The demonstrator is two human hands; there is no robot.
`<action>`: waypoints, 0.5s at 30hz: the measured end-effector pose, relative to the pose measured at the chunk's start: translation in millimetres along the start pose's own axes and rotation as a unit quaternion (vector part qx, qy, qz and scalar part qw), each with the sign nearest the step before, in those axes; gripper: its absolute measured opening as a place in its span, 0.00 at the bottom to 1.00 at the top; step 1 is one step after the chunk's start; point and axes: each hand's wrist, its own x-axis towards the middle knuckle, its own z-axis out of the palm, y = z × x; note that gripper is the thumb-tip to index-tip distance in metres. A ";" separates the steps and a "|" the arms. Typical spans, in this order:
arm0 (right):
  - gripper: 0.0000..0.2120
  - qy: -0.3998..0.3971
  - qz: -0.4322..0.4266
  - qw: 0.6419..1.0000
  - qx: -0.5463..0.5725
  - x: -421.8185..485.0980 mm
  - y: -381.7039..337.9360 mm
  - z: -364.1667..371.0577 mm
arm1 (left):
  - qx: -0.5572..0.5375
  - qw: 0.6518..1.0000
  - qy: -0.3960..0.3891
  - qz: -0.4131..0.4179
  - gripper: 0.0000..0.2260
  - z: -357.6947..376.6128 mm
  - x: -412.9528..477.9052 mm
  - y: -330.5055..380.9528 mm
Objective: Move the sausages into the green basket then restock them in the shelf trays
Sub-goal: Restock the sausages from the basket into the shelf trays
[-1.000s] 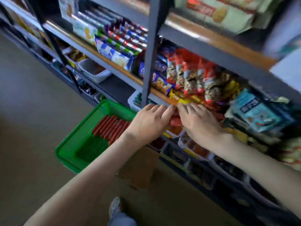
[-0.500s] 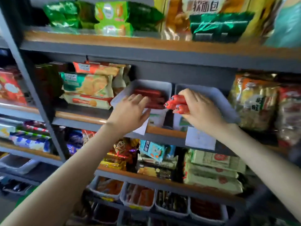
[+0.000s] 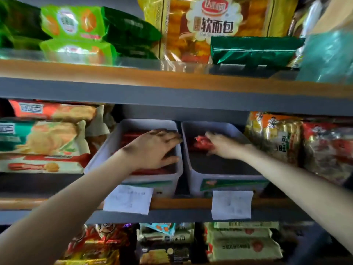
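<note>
Reaches with both hands into two white trays set side by side on the middle shelf (image 3: 172,204). Lays the left hand (image 3: 152,148) palm down, fingers straight, over red sausages (image 3: 131,135) lying in the left tray (image 3: 107,148); cannot tell whether touching them. Grips with the right hand (image 3: 223,146) a bunch of sausages (image 3: 201,142), fingers curled round them, low inside the right tray (image 3: 194,180) toward its back wall, above a dark floor. Shows a paper label (image 3: 128,200) hanging below the left tray and another paper label (image 3: 231,204) below the right one. Flanks the trays with cracker packs (image 3: 44,142) on the left and rice cracker bags (image 3: 275,138) on the right. Carries a soft bread bag (image 3: 210,22) on the shelf above.
</note>
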 end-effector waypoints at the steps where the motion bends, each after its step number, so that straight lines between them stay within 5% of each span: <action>1: 0.32 -0.026 -0.001 1.000 -0.001 7.9 4.3 3.7 | 0.001 1.000 -0.013 0.022 0.28 3.8 5.8 -4.4; 4: 0.16 -0.042 -0.031 0.993 0.103 16.0 7.2 16.4 | -0.026 0.997 -0.030 0.073 0.28 16.5 12.1 -13.3; 8: 0.11 0.023 -0.091 0.992 0.085 19.1 15.0 37.6 | -0.045 0.997 -0.004 0.070 0.29 19.2 9.5 -6.7; 11: 0.15 -0.021 -0.144 0.988 0.051 24.4 13.5 33.8 | -0.087 0.994 -0.032 0.062 0.36 22.6 7.8 -2.7; 15: 0.23 -0.127 -0.139 0.982 0.004 20.8 18.6 34.2 | -0.101 0.992 -0.047 0.063 0.33 23.0 9.2 -3.7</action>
